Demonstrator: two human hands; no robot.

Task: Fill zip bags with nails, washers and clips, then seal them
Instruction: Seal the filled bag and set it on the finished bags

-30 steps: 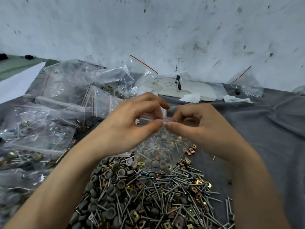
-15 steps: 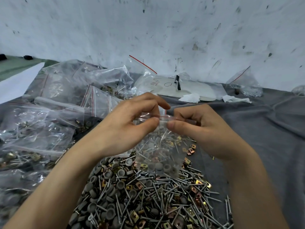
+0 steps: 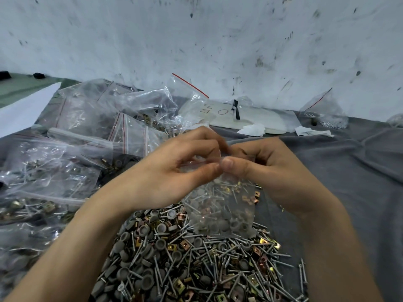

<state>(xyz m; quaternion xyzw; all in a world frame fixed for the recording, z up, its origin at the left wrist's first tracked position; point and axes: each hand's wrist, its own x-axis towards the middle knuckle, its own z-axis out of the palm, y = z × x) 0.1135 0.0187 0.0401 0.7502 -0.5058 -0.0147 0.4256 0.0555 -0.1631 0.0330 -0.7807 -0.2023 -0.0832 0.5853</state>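
Your left hand (image 3: 172, 173) and right hand (image 3: 270, 171) both pinch the top edge of the bag (image 3: 222, 208), thumbs just beside each other. The bag hangs below them, with its bottom edge at the pile (image 3: 192, 262) of nails, washers and clips. Filled bags (image 3: 65, 162) crowd the left hand's outer side; bare cloth (image 3: 353, 182) lies beyond the right.

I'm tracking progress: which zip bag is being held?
The bag pinched at its top between left hand and right hand, over the loose pile; the other bags lie untouched.

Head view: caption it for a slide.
Left hand and right hand pinch the zip bag over the hardware pile.
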